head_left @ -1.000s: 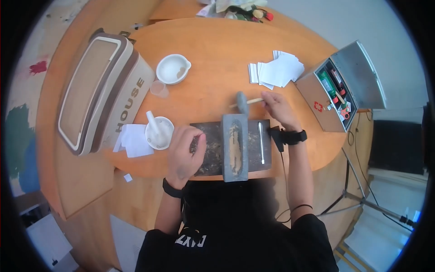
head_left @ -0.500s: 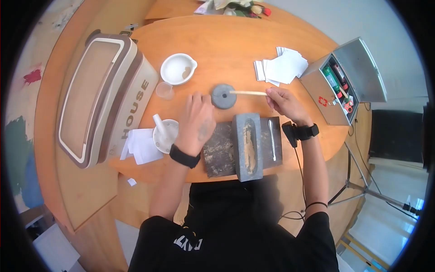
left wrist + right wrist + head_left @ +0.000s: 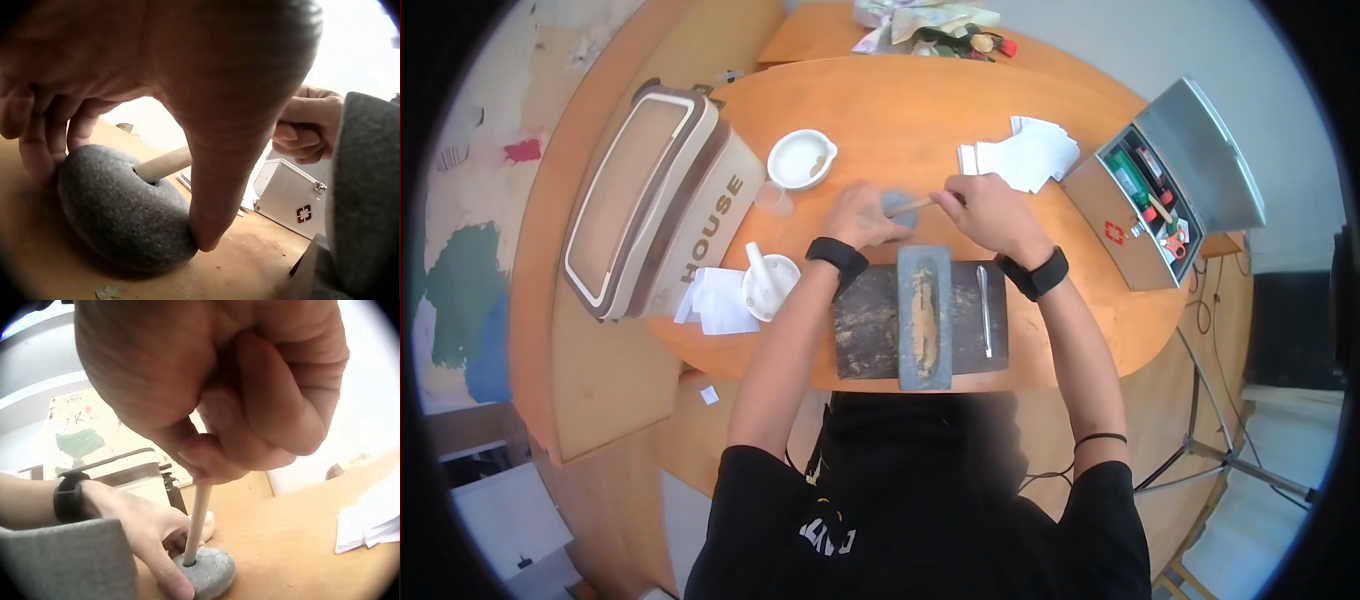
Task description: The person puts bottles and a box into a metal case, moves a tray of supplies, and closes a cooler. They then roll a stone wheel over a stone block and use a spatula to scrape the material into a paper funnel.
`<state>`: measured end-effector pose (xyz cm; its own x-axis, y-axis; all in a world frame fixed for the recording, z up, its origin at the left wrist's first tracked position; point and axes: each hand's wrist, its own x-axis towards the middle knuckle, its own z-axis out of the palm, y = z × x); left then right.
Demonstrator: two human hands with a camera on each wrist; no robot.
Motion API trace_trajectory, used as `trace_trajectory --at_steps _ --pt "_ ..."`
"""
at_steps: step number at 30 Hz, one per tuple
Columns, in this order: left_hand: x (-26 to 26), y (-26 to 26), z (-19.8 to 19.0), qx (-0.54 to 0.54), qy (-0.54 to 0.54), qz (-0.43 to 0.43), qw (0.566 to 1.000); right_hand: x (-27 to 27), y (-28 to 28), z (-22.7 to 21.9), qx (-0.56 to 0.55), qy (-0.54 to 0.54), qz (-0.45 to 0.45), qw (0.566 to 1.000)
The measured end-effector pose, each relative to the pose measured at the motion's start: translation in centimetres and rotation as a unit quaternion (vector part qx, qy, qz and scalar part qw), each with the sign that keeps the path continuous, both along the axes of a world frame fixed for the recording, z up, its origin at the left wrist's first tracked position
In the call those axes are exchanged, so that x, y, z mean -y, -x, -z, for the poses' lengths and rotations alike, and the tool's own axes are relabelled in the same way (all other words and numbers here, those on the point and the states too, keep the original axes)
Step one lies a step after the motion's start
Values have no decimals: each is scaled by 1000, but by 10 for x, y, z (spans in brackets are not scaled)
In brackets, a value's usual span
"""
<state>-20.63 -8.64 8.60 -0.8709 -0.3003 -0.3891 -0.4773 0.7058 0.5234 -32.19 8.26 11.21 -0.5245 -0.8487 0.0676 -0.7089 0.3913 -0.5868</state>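
A round grey stone (image 3: 125, 209) with a central hole stands on the wooden table, the end of a pale wooden stick (image 3: 199, 519) in that hole. The left hand (image 3: 863, 215) grips the stone, thumb on one side and fingers on the other. The right hand (image 3: 990, 212) pinches the stick near its other end, fingers curled in the right wrist view. Nearer the body, a grey stone trough (image 3: 940, 320) holding tan powder lies across a dark board (image 3: 865, 330), with a metal rod (image 3: 985, 310) to its right.
On the left are a HOUSE-marked case (image 3: 720, 200), a white bowl (image 3: 798, 150), a clear cup (image 3: 773, 200), and a mortar with pestle (image 3: 762, 270) beside papers (image 3: 725, 305). White papers (image 3: 1030, 155) and an open metal box (image 3: 1115, 220) stand at the right; flowers (image 3: 970, 42) lie behind.
The left hand has moved forward from beside the trough and taken hold of the stone. The right hand has brought the stick to the stone, which was tipped up and now lies flatter.
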Motion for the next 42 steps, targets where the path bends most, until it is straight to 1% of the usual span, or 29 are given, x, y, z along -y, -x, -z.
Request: trace_trajectory --at_steps 2,6,9,11,12,13,14,15,16,17,18,19,20,21,23,24,25,26,27,28,30,32,33,35,36,38,39,41,42 --pt "-1 -4 15 -79 48 -41 995 -6 1 -1 -22 2 -4 1000" --pt "2 0 24 -77 51 1 996 -25 1 8 -18 -6 7 1000" --pt "-10 -3 10 -88 91 -13 992 -35 3 23 12 -10 10 1000" --pt "-9 1 11 -85 -46 -38 995 -40 5 35 33 -17 9 999" --pt "-9 3 12 -84 -47 -37 995 -40 5 41 63 -10 -19 998" --pt "-7 5 15 -103 -93 -36 990 -38 6 47 92 -2 -49 995" --pt "-4 6 18 -121 -138 -37 982 -37 9 51 92 -1 -52 994" --pt "-1 5 21 -122 -137 -40 982 -36 13 55 138 -9 -60 989" --pt "1 3 23 -162 -49 20 985 -36 15 56 184 -17 -67 981" --pt "3 2 25 -200 40 81 976 -36 17 58 183 -18 -68 981" --pt "5 2 26 -201 39 79 976 -37 18 59 234 -23 -68 969" --pt "7 4 23 -165 47 117 978 -36 21 59 284 -26 -67 956" --pt "9 6 21 -129 56 154 978 -37 24 60 281 -27 -68 957" --pt "10 5 19 -130 56 152 978 -37 24 62 304 -8 -62 951" --pt "13 0 25 -87 11 109 990 -39 20 59 328 9 -57 943" --pt "15 -1 27 -88 10 109 990 -42 19 57 386 2 -40 922" --pt "17 -2 27 -103 -28 89 990 -43 17 53 442 -5 -23 897" --pt "18 -4 27 -120 -65 68 988 -44 14 50 440 -7 -24 898" --pt "20 -6 27 -123 -65 67 988 -43 13 47 473 13 -11 881" --pt "15 -9 10 -137 -67 52 987 -43 11 43 504 33 1 863" --pt "6 -18 -18 -149 -70 35 986 -44 12 31 503 60 2 862" --pt "-4 -25 -45 -229 -13 37 973 -50 11 11 500 88 4 862" --pt "-9 -30 -59 -231 -15 36 972 -55 8 0 484 106 -5 868" --pt "-21 -44 -77 -279 36 72 957 -66 -2 -21 466 123 -16 876" --pt "-27 -54 -74 -280 34 69 957 -74 -12 -30 448 112 -17 887" --pt "-41 -75 -65 -349 41 87 932 -91 -32 -36 423 81 -7 903" --pt "-47 -85 -62 -349 37 111 930 -97 -40 -34 422 81 -5 903" --pt "-60 -104 -54 -327 27 101 939 -106 -56 -25 404 64 -32 912" --pt "-66 -111 -52 -317 47 96 942 -108 -61 -21 417 56 -32 907"
